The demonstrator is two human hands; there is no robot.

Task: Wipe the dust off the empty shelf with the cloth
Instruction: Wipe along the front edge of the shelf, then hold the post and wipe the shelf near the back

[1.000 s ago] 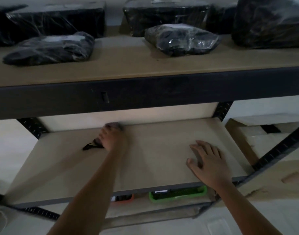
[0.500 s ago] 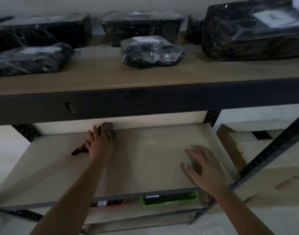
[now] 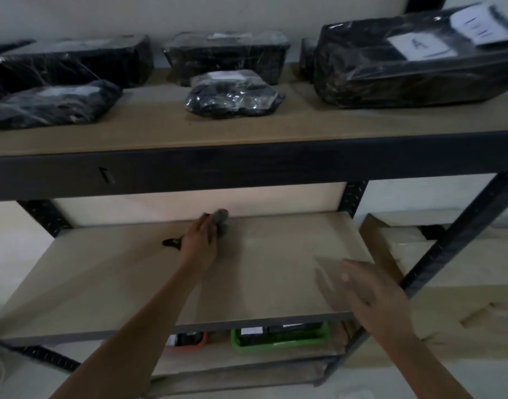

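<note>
Empty shelf [image 3: 126, 286]: the pale board is sitting in the middle tier of the dark metal rack, and it is taking both of the person's arms reaching over its front edge.
Cloth [image 3: 220, 221]: a small grey wad is lying on the empty shelf near its back edge, a little left of the board's middle, bunched up against the fingertips of the left hand; a dark strip [image 3: 172, 242] is poking out on the shelf just to the left of that hand, and whether it is part of the cloth cannot be told.
Left hand [image 3: 199, 240]: it is pressing down on the empty shelf with the cloth under and ahead of its fingers; its grip is folding over the wad and holding it to the board.
Right hand [image 3: 368, 289]: it is hovering over the front right corner of the empty shelf, blurred, its grip apart with the fingers spread and nothing in it.
Upper shelf [image 3: 276, 126]: directly above the empty shelf, it is carrying several black plastic-wrapped parcels [image 3: 232, 95], some with white labels.
Green tray [image 3: 278, 336]: it is sitting on the tier below the empty shelf, under its front right part.
Cardboard boxes [image 3: 448, 269]: they are standing to the right of the empty shelf, outside the rack post.
</note>
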